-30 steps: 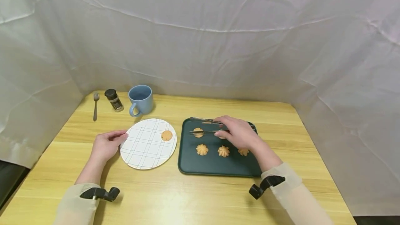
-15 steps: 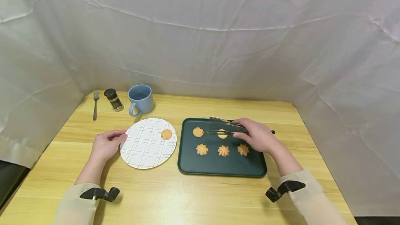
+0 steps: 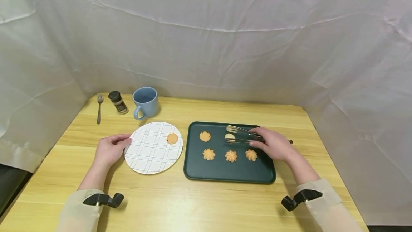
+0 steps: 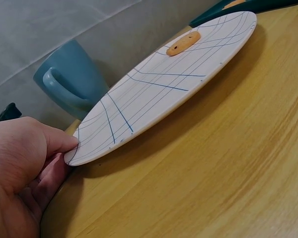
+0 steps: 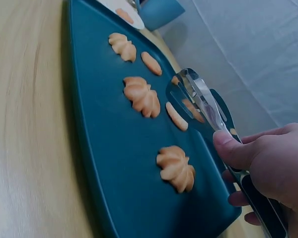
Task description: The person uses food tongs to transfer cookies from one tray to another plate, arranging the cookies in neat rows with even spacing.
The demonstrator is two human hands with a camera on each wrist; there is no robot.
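Observation:
My left hand (image 3: 111, 149) pinches the left rim of a round white plate (image 3: 148, 153) with a thin line pattern, thumb on top in the left wrist view. One flat round cookie (image 3: 172, 138) lies on the plate. My right hand (image 3: 273, 144) holds metal tongs (image 3: 241, 141) over a dark green tray (image 3: 209, 173). The tongs' spread arms are around a pale round cookie (image 3: 229, 136), partly hidden; whether they touch it I cannot tell. Left of it lies another round cookie (image 3: 205, 136), and a row of flower-shaped cookies (image 3: 231, 156) sits in front.
Behind the plate stands a blue mug (image 3: 146, 101). A black-capped seasoning jar (image 3: 118, 102) and a fork (image 3: 99, 108) are at the back left. A pale cloth (image 3: 206, 63) hangs behind the wooden table (image 3: 180, 207).
My right hand has moved right with the tongs, from the left round cookie to the middle one. The flower-shaped cookie on the right has come fully into view. My left hand stays put.

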